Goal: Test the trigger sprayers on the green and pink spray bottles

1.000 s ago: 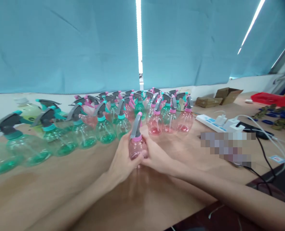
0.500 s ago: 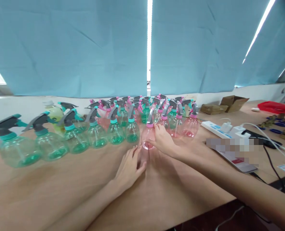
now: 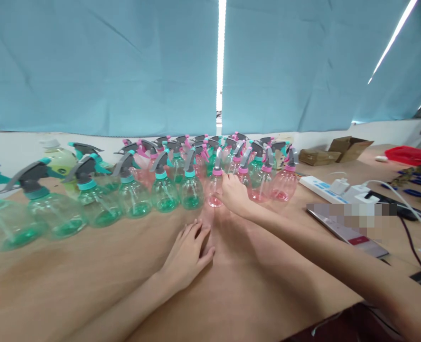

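Observation:
My right hand [image 3: 235, 194] is closed on the right side of a clear pink spray bottle [image 3: 213, 191] with a grey and pink trigger head. That bottle stands upright on the table, level with the front row. Some of my fingers are hidden behind it. Palm down on the wood nearer to me lies my left hand [image 3: 186, 254], fingers loosely spread and holding nothing. Left of the pink bottle stands a green spray bottle [image 3: 192, 194] with a turquoise collar. Just beyond my right hand is another pink spray bottle [image 3: 244, 178].
More green bottles [image 3: 134, 202] run leftward along the table [image 3: 125, 266], with several pink and green ones behind. To the right lie a white power strip [image 3: 322, 189], a flat device [image 3: 369, 244] and cables. Cardboard boxes [image 3: 350, 148] and a red tray [image 3: 411, 156] sit farther back.
My right hand and the pink bottle have moved slightly away from me, into line with the green bottle beside it. My left hand stays on the table. The view has shifted a little.

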`<action>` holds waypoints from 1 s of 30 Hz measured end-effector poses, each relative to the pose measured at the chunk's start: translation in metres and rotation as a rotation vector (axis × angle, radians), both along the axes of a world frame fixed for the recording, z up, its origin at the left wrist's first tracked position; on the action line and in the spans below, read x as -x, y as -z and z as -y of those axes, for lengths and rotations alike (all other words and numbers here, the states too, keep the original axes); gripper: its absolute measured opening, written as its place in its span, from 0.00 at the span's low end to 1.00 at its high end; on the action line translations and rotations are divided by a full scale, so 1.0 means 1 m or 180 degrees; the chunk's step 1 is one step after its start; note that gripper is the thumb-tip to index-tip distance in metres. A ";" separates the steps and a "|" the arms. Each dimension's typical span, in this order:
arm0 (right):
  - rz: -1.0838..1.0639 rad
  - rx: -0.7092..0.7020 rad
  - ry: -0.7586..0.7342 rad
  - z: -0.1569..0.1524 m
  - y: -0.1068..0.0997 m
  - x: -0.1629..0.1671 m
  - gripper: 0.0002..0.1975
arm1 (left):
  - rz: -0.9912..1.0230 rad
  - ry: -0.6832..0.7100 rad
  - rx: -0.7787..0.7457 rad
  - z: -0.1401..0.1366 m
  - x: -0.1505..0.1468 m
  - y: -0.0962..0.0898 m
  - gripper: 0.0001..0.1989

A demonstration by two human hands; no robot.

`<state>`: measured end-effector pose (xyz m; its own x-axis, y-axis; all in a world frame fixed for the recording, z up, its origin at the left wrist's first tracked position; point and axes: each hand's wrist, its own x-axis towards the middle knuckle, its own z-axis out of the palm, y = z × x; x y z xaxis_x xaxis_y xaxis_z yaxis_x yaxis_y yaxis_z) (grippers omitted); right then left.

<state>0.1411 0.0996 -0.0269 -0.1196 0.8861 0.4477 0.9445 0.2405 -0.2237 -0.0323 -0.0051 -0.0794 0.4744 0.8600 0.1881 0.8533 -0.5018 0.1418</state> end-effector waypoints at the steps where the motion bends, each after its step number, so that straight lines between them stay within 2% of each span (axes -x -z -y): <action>1: -0.0009 0.0025 0.0022 -0.001 -0.001 0.001 0.37 | -0.0041 0.0014 -0.0002 0.000 0.000 0.000 0.25; 6: -0.0021 0.0102 0.0122 0.002 -0.004 0.006 0.37 | -0.0174 0.0003 0.0081 -0.001 0.001 0.001 0.26; 10: -0.0137 -0.0038 0.0124 0.016 -0.008 -0.003 0.36 | -0.0199 -0.0013 0.0110 -0.002 0.001 0.002 0.27; 13: -0.0504 -0.0242 -0.0074 0.028 -0.008 -0.025 0.26 | -0.0170 0.0002 0.0070 -0.004 0.002 0.004 0.27; 15: -0.0833 -0.0361 -0.0296 0.033 -0.005 -0.045 0.13 | -0.0134 0.0020 0.0032 -0.005 0.003 0.004 0.27; 16: -0.0991 -0.0394 -0.0385 0.034 -0.002 -0.055 0.10 | -0.0110 0.0029 0.0012 -0.005 0.003 0.004 0.27; 20: -0.1423 -0.0681 -0.0191 0.023 0.013 -0.083 0.12 | -0.0021 0.0049 -0.0031 -0.005 0.005 0.003 0.26; 22: -0.1455 -0.0725 -0.0029 0.013 0.020 -0.087 0.18 | 0.0028 0.0047 -0.0043 -0.006 0.006 0.004 0.26; 26: -0.1358 -0.0670 0.0057 -0.005 0.027 -0.081 0.30 | 0.0168 0.0030 -0.0096 -0.007 0.008 0.005 0.26; 30: -0.1283 -0.0668 0.0056 -0.016 0.027 -0.068 0.36 | 0.0017 -0.0018 -0.0057 -0.008 0.008 0.005 0.27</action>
